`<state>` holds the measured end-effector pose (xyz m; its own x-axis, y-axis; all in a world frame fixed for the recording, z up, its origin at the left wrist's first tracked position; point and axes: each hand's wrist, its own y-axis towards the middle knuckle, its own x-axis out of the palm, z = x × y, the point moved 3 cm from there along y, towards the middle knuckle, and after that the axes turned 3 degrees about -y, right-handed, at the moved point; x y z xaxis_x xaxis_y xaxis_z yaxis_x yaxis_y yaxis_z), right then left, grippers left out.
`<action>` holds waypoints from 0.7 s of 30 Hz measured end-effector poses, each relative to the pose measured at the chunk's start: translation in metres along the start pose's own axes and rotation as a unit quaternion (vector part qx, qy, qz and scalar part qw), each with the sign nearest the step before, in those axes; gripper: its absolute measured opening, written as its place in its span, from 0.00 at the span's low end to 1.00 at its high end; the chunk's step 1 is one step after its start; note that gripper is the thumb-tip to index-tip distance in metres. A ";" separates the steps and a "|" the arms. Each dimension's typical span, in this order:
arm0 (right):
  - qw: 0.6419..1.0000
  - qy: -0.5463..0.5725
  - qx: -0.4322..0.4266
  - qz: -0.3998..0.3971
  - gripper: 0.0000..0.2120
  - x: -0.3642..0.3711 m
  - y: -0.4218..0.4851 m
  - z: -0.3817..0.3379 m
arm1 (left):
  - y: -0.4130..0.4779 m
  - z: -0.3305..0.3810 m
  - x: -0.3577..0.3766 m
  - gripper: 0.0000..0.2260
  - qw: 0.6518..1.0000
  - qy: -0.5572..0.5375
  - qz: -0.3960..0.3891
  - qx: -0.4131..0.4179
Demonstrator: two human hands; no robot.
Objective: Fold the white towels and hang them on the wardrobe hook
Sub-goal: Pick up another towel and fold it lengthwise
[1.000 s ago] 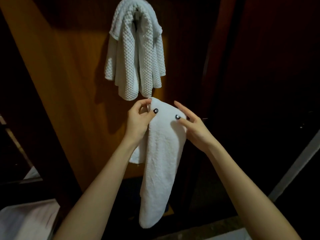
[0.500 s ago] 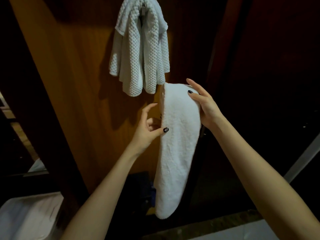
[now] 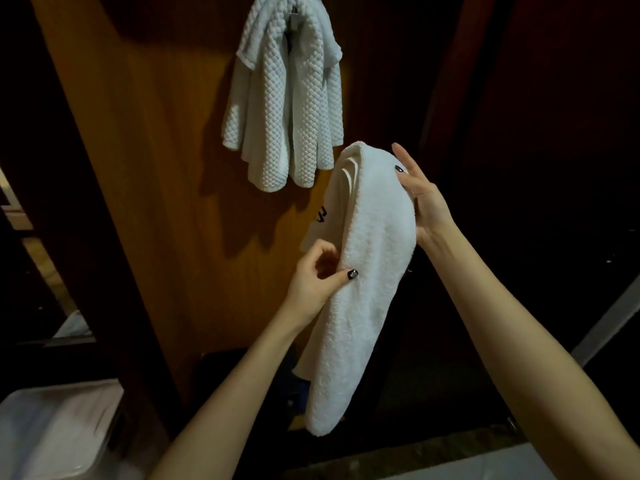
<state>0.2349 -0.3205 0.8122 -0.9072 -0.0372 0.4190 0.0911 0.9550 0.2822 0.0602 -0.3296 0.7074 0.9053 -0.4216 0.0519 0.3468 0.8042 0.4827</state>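
Towel with a waffle weave (image 3: 284,109) hangs high on the wooden wardrobe panel (image 3: 156,168), above and to the left of both hands' fingers. Its folds drop straight down, with the loose ends pointing at the floor.

Below it and a little to the right, the left hand (image 3: 311,282) pinches the left edge of a plain towel (image 3: 367,271) about halfway down. The thumb lies on the front and the curled fingers (image 3: 323,251) tuck behind the edge.

The plain towel is held in the air in front of the panel, between the two hands and just below the waffle towel's hem. It is folded into a long narrow strip. Its long axis runs nearly upright, with the rounded fold pointing up and the lower end hanging down, leaning slightly left. A dark logo (image 3: 322,214) shows on an inner layer just above the left fingers.

The right hand (image 3: 422,202) grips the strip's upper right side near the fold, with the thumb on the front and the fingers (image 3: 403,157) stretched up along the edge.
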 end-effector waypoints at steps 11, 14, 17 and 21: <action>0.996 0.082 -0.008 0.027 0.16 -0.003 0.009 0.002 | 0.004 -0.017 0.004 0.07 0.986 0.089 -0.094 -0.104; 0.996 0.074 -0.018 0.044 0.16 -0.008 0.011 -0.006 | 0.008 -0.024 -0.001 0.10 0.991 0.122 -0.023 -0.055; 0.997 0.037 -0.032 0.058 0.15 -0.015 0.014 -0.012 | 0.012 -0.026 -0.008 0.09 0.993 0.121 0.014 -0.013; 0.995 -0.036 -0.046 0.084 0.16 -0.025 0.017 -0.017 | 0.014 -0.027 -0.020 0.10 0.992 0.120 0.030 -0.005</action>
<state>0.2662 -0.3087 0.8215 -0.9025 0.1454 0.4053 0.2788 0.9147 0.2926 0.0531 -0.2985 0.6894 0.9562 -0.2618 -0.1306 0.2922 0.8296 0.4759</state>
